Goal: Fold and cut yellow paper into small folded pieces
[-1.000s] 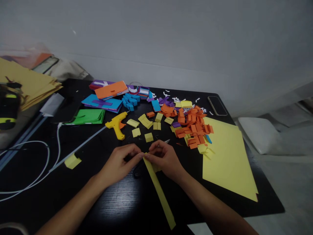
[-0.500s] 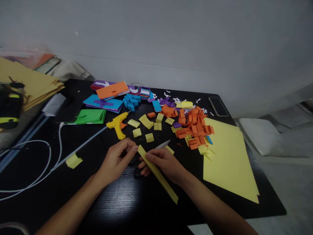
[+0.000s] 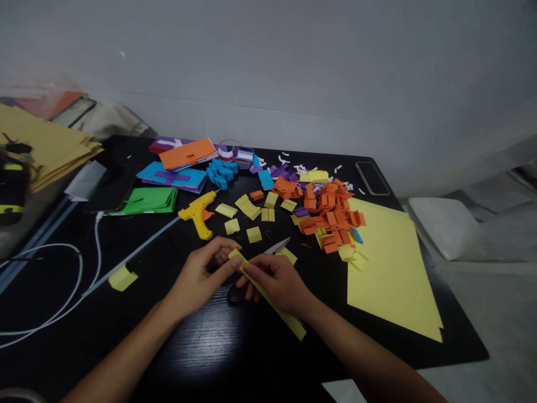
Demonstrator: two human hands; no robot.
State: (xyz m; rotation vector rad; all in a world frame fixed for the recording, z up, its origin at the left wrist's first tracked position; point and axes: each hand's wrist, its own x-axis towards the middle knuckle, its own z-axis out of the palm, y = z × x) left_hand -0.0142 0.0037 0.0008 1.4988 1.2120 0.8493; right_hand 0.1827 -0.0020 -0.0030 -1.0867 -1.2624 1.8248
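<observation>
A long yellow paper strip [image 3: 268, 299] slants across the space between my hands. My left hand [image 3: 205, 277] pinches its upper end between thumb and fingers. Just right of that, my right hand [image 3: 279, 280] grips the strip, thumb on top and fingers beneath. Scissors [image 3: 278, 246] lie on the table behind and under my right hand, their blades pointing up and right and part of the black handle hidden. Several small folded yellow paper pieces [image 3: 254, 234] are spread out beyond my hands.
A yellow glue gun [image 3: 198, 214] lies behind my left hand. Orange paper pieces [image 3: 333, 215] are heaped at right, beside large yellow sheets [image 3: 390, 268]. Folded green paper [image 3: 146, 200] and blue paper [image 3: 172, 176] sit at back left. A phone [image 3: 372, 178] lies far right; a white cable [image 3: 79, 280] curls at left.
My left thumb has moved onto the strip's upper end, and my left hand now pinches it. The right hand has come closer to that end. The view has shifted slightly.
</observation>
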